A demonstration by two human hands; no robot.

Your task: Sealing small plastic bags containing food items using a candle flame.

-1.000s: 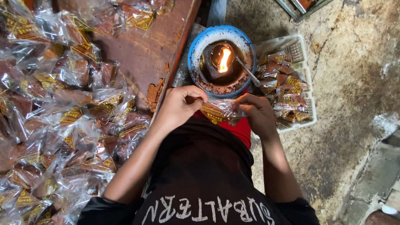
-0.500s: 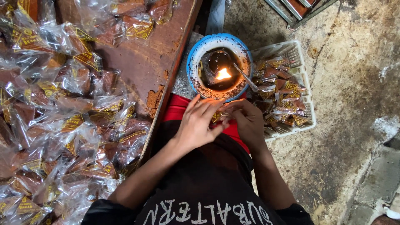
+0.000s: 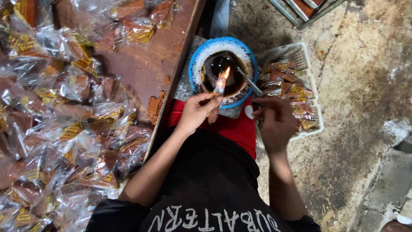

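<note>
Left hand (image 3: 196, 112) has lifted its pinched plastic packet (image 3: 218, 88) to the flame (image 3: 226, 72); right hand (image 3: 277, 121) hangs loosely curled, empty.

We have a single view, from the camera worn on the person's head, looking almost straight down over the chest and lap. It sits close: the black shirt fills the bottom edge, and both forearms run up from there to the left hand (image 3: 195, 112) and right hand (image 3: 277, 122) near the middle. The wooden bench (image 3: 141, 71) heaped with clear packets takes the left half, the blue-rimmed bowl (image 3: 196, 64) lies top centre, and the white basket (image 3: 311, 88) and concrete floor (image 3: 365, 107) fill the right.
</note>
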